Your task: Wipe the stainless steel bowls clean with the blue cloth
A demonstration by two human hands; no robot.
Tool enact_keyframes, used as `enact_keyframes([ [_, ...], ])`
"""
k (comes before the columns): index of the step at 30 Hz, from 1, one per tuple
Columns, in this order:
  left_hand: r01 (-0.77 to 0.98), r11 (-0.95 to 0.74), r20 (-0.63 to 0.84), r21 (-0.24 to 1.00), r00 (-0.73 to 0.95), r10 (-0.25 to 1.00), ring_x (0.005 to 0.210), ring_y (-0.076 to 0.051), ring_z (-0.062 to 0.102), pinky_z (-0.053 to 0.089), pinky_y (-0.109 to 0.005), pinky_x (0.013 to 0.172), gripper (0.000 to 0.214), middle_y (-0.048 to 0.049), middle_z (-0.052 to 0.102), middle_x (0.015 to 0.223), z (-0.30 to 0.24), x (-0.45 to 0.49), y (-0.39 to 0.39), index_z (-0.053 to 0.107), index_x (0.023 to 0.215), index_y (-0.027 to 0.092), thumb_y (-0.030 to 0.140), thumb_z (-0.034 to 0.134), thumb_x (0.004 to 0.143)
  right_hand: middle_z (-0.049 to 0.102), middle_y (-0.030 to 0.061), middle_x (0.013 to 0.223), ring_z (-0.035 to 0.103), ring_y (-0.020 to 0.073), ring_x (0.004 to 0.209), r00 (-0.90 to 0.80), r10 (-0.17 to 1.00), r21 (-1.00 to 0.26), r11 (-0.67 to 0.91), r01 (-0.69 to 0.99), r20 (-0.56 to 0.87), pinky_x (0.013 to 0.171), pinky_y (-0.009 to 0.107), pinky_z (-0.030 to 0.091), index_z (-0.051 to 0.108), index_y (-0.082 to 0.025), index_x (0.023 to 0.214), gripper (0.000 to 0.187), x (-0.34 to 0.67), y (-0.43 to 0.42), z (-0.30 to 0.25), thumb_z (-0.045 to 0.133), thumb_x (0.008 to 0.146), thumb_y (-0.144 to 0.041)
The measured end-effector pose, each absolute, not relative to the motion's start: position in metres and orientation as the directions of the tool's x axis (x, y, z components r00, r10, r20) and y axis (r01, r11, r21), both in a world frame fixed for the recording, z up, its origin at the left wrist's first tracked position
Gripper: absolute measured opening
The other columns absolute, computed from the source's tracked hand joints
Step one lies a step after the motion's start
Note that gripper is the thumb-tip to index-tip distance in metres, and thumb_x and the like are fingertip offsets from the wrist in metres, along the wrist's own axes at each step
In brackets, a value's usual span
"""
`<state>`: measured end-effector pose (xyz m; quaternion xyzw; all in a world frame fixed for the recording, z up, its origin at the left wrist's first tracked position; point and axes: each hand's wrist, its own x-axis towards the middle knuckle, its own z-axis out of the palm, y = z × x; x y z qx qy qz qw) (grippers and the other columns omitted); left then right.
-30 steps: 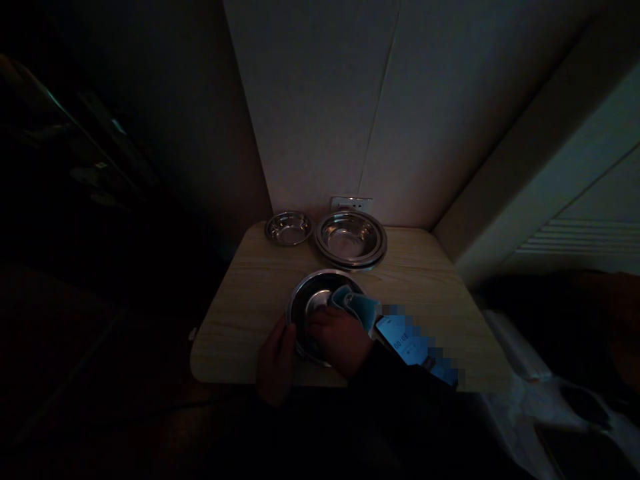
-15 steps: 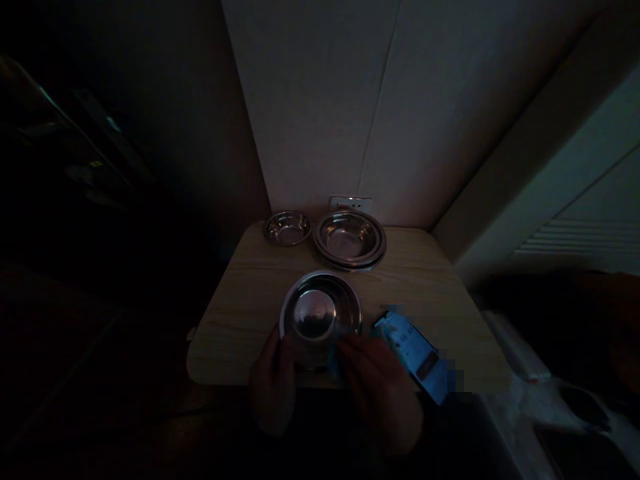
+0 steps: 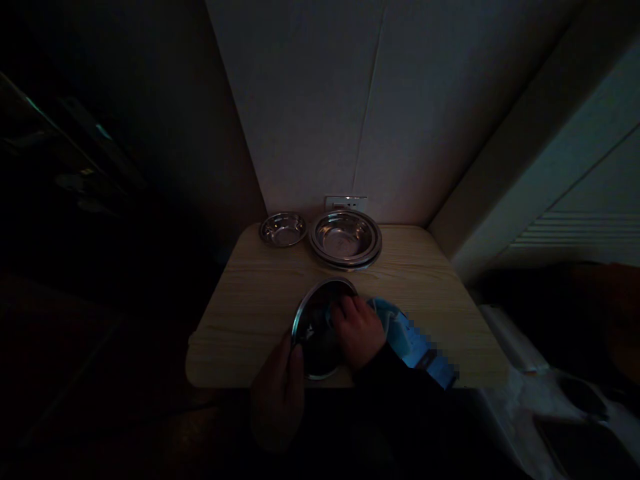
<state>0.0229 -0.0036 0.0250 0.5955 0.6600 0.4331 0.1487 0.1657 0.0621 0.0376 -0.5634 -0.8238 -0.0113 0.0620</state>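
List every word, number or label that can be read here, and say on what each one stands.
None can be read.
Phone screen, beside the right hand: lit but blurred, nothing legible.
Wall socket: too small and dark for any marking.
Steel bowl held by the left hand, small bowl and large bowl at the back: no marks visible.
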Motion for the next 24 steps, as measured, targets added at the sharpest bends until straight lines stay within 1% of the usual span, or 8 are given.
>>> enact_keyframes([
  [2, 0.628, -0.011, 0.244, 0.778, -0.286, 0.927, 0.093, -0.021, 0.066, 0.051, -0.026, 0.079, 0.038, -0.0099, 0.071, 0.101, 0.025, 0.023, -0.003, 0.066, 0.103, 0.015, 0.038, 0.040, 0.087, 0.063, 0.0140, 0.097, 0.058, 0.0233, 0.087, -0.336, 0.940, -0.130, 0.342, 0.931, 0.064, 0.069, 0.032, 0.047, 0.066, -0.013, 0.094, 0.019, 0.157, 0.059, 0.037, 0.050, 0.084, -0.009],
  [5, 0.568, 0.041, 0.181, 0.822, -0.329, 0.927, 0.097, -0.023, 0.064, 0.050, -0.029, 0.083, 0.040, -0.0092, 0.070, 0.104, 0.023, 0.021, -0.002, 0.066, 0.103, 0.017, 0.043, 0.042, 0.085, 0.065, 0.0065, 0.089, 0.061, 0.0164, 0.080, -0.408, 0.913, -0.424, 0.373, 0.825, 0.008, 0.067, 0.025, 0.046, 0.066, -0.017, 0.088, 0.018, 0.143, 0.050, 0.039, 0.050, 0.084, -0.011],
  [8, 0.474, 0.120, 0.086, 0.872, -0.390, 0.917, 0.099, -0.024, 0.063, 0.050, -0.030, 0.085, 0.044, -0.0095, 0.069, 0.107, 0.021, 0.020, -0.001, 0.065, 0.106, 0.018, 0.047, 0.043, 0.082, 0.065, 0.0020, 0.094, 0.060, 0.0123, 0.087, -0.436, 0.882, -0.649, 0.439, 0.621, 0.179, 0.078, 0.021, 0.045, 0.064, -0.020, 0.097, 0.023, 0.134, 0.053, 0.040, 0.049, 0.083, -0.009],
  [12, 0.363, 0.218, -0.031, 0.906, -0.457, 0.889, 0.108, -0.025, 0.059, 0.047, -0.032, 0.091, 0.049, -0.0103, 0.066, 0.114, 0.019, 0.023, -0.002, 0.063, 0.110, 0.016, 0.050, 0.044, 0.080, 0.060, 0.0092, 0.108, 0.055, 0.0186, 0.098, -0.355, 0.873, -0.458, 0.479, 0.749, 0.333, 0.083, 0.030, 0.045, 0.060, -0.018, 0.106, 0.027, 0.132, 0.073, 0.038, 0.047, 0.084, -0.009],
  [15, 0.312, 0.242, -0.075, 0.919, -0.463, 0.883, 0.111, -0.025, 0.057, 0.045, -0.033, 0.093, 0.051, -0.0120, 0.064, 0.117, 0.018, 0.025, -0.001, 0.061, 0.113, 0.014, 0.050, 0.042, 0.081, 0.058, 0.0133, 0.109, 0.055, 0.0246, 0.092, -0.350, 0.902, -0.201, 0.402, 0.893, 0.252, 0.072, 0.035, 0.048, 0.060, -0.018, 0.105, 0.024, 0.130, 0.080, 0.038, 0.045, 0.087, -0.015],
  [17, 0.296, 0.239, -0.079, 0.925, -0.466, 0.881, 0.113, -0.026, 0.056, 0.043, -0.034, 0.096, 0.053, -0.0138, 0.062, 0.120, 0.018, 0.024, 0.002, 0.060, 0.113, 0.012, 0.050, 0.042, 0.080, 0.058, 0.0141, 0.108, 0.055, 0.0251, 0.090, -0.292, 0.939, -0.167, 0.322, 0.932, 0.183, 0.066, 0.034, 0.049, 0.060, -0.017, 0.106, 0.024, 0.127, 0.078, 0.040, 0.045, 0.087, -0.015],
  [20, 0.272, 0.263, -0.103, 0.926, -0.487, 0.867, 0.115, -0.027, 0.054, 0.042, -0.036, 0.098, 0.053, -0.0154, 0.060, 0.123, 0.019, 0.021, 0.006, 0.061, 0.111, 0.011, 0.049, 0.043, 0.080, 0.059, 0.0113, 0.108, 0.055, 0.0225, 0.097, -0.360, 0.925, -0.343, 0.379, 0.860, 0.118, 0.073, 0.031, 0.049, 0.061, -0.017, 0.104, 0.023, 0.124, 0.071, 0.043, 0.047, 0.086, -0.014],
  [24, 0.237, 0.326, -0.178, 0.915, -0.489, 0.854, 0.110, -0.027, 0.058, 0.044, -0.037, 0.094, 0.049, -0.0140, 0.063, 0.117, 0.014, 0.013, 0.008, 0.061, 0.111, 0.012, 0.047, 0.043, 0.081, 0.064, 0.0046, 0.104, 0.059, 0.0143, 0.095, -0.591, 0.798, -0.690, 0.491, 0.532, 0.112, 0.085, 0.024, 0.045, 0.065, -0.019, 0.103, 0.028, 0.133, 0.061, 0.050, 0.051, 0.082, -0.007],
])
